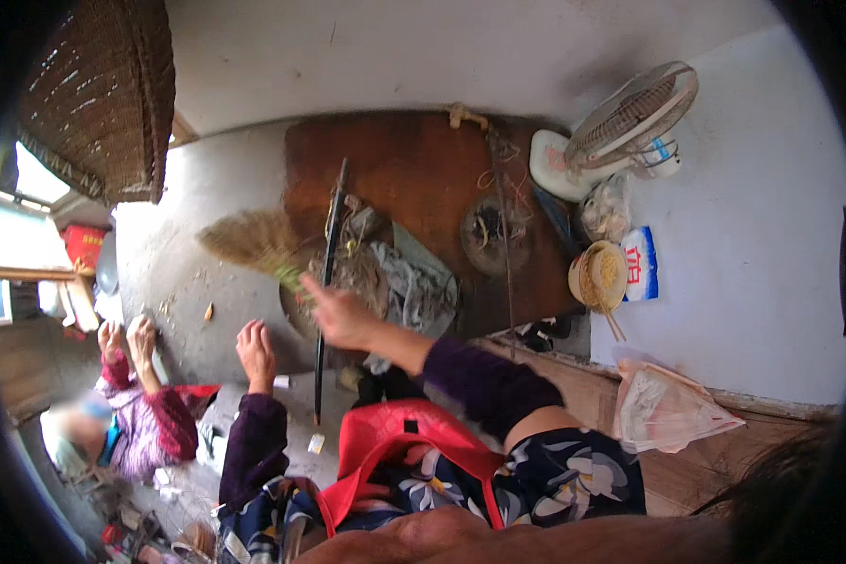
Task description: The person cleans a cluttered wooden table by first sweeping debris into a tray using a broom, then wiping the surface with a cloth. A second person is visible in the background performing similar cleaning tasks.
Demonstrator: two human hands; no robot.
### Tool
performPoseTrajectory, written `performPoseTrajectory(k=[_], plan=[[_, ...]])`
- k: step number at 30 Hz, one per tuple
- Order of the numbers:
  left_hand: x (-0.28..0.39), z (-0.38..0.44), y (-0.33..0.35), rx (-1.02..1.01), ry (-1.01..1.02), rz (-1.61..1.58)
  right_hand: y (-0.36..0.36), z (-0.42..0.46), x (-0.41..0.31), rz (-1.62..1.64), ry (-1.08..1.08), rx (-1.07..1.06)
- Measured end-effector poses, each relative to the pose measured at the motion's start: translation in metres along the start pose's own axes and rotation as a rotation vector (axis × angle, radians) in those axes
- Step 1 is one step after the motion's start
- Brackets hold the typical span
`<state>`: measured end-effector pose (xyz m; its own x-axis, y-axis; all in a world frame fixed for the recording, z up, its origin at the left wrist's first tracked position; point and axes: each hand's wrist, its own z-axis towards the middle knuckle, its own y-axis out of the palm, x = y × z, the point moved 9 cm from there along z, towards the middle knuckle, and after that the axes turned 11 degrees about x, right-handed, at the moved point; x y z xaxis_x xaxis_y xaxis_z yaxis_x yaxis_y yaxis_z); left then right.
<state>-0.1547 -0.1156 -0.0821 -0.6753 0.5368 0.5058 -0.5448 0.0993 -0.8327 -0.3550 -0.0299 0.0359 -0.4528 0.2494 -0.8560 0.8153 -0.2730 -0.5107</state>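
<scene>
My right hand is closed around the handle end of a straw hand broom, whose bristles fan out to the left over the grey surface. A long dark rod lies beside this hand, its far end over the brown board. My left hand is raised palm-down at the grey surface's near edge, fingers apart, holding nothing. Grey cloths lie just beyond my right forearm. Small crumbs and a yellowish scrap lie on the grey surface left of the broom.
At left, a co-worker's hands rest near the surface's edge. A brown wooden board bears a round dark lid-like object. To the right stand a white fan, a bowl with chopsticks and plastic bags. A woven basket hangs upper left.
</scene>
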Motion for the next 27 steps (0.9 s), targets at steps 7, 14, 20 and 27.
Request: performPoseTrajectory(k=[7, 14, 20, 27], plan=[[0.021, -0.067, 0.05, -0.357, -0.953, -0.822, -0.155, -0.125, 0.009, -0.139, -0.036, 0.412], [0.058, -0.071, 0.062, -0.361, -0.896, -0.682, -0.16, -0.228, 0.049, 0.323, 0.465, 0.517], [0.052, -0.067, 0.083, -0.231, -0.83, -0.693, -0.151, -0.256, 0.057, 0.372, 0.497, 0.5], [0.024, -0.055, 0.06, -0.037, -0.462, -0.213, -0.162, -0.272, 0.067, 0.389, 0.594, 0.556]])
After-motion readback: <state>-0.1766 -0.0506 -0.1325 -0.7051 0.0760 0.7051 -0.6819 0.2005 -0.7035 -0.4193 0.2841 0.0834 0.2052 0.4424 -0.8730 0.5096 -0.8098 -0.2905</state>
